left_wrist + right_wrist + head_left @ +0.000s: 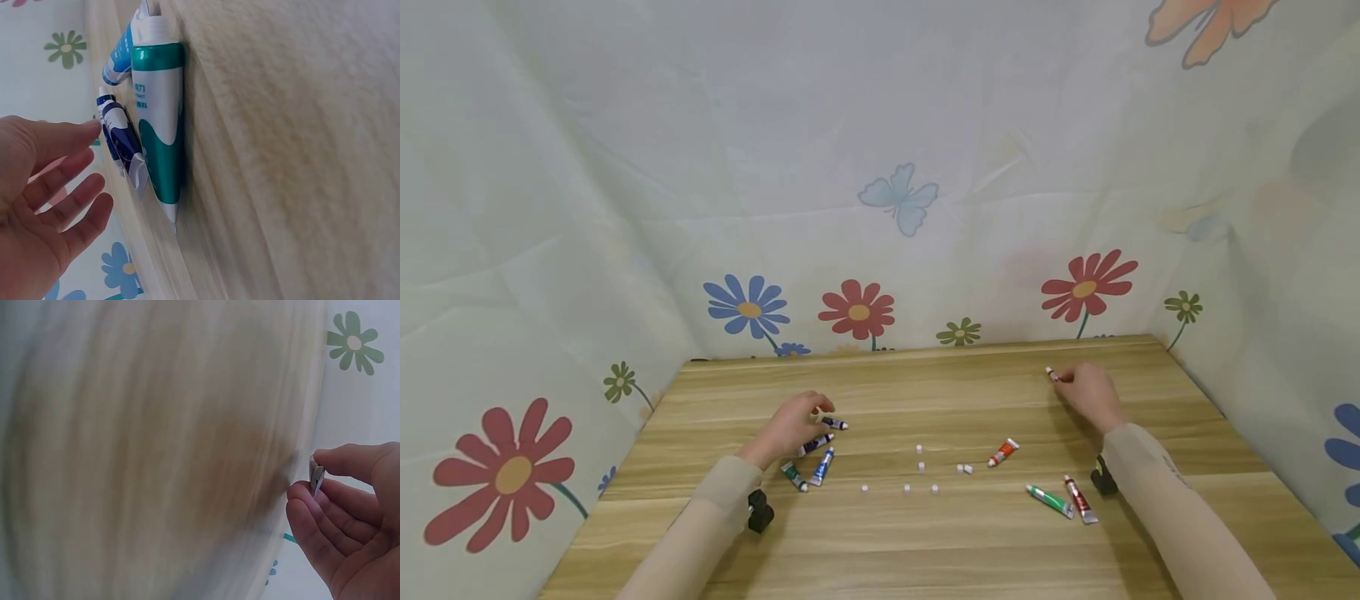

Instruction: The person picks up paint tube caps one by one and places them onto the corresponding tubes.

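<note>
In the head view my right hand [1090, 393], at the far right of the table, pinches a small paint tube [1052, 374] with a white end and a dark band. The right wrist view shows this tube [317, 477] between thumb and fingertips, its colour mostly hidden. Over on the left, my left hand [792, 429] hovers with loosely bent fingers and nothing gripped. Close to it lie two dark blue or purple tubes, one farther [835, 423] and one nearer [816, 444]. A blue tube [823, 467] and a dark green tube [159, 119] lie just beside them.
Several small white caps [921, 467] are scattered over the middle of the wooden table [925, 542]. To the right lie an orange-red tube [1003, 452], a light green tube [1050, 501] and a dark red tube [1079, 499]. A flower-printed cloth [820, 250] hangs behind.
</note>
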`<state>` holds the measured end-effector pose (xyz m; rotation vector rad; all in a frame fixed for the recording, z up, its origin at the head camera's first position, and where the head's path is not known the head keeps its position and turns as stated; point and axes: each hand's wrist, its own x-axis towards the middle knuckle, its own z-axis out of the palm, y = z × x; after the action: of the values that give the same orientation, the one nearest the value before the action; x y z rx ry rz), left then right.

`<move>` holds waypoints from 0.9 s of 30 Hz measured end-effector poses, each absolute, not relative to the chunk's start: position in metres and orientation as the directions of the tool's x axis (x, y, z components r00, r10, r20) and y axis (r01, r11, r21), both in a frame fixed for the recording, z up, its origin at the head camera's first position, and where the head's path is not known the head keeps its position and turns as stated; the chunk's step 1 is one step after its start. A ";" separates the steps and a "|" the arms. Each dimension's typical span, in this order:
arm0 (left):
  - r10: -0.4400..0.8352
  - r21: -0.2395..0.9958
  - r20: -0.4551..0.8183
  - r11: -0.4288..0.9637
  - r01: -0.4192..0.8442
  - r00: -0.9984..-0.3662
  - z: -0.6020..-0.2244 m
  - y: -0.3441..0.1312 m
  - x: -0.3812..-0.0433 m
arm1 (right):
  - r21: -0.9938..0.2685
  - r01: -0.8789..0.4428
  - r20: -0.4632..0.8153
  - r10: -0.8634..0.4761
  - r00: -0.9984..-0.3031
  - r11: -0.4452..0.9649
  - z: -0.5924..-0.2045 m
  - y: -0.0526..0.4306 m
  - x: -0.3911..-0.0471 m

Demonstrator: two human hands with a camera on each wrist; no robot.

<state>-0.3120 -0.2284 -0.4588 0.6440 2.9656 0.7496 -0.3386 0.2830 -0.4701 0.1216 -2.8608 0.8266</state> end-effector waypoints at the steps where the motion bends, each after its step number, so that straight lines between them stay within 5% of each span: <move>1: 0.397 0.454 0.081 0.802 0.389 -0.914 -0.460 -0.228 -0.313 | -0.515 -0.121 0.172 -0.036 -0.984 0.849 -0.470 0.284 -0.339; 27: 0.444 0.411 0.013 0.815 0.409 -0.896 -0.467 -0.226 -0.321 | -0.421 -0.078 0.106 -0.036 -0.994 0.904 -0.469 0.290 -0.338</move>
<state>-0.3211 -0.2262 -0.4671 0.6859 2.9131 0.6306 -0.3376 0.2900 -0.4694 0.0891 -2.9717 0.6625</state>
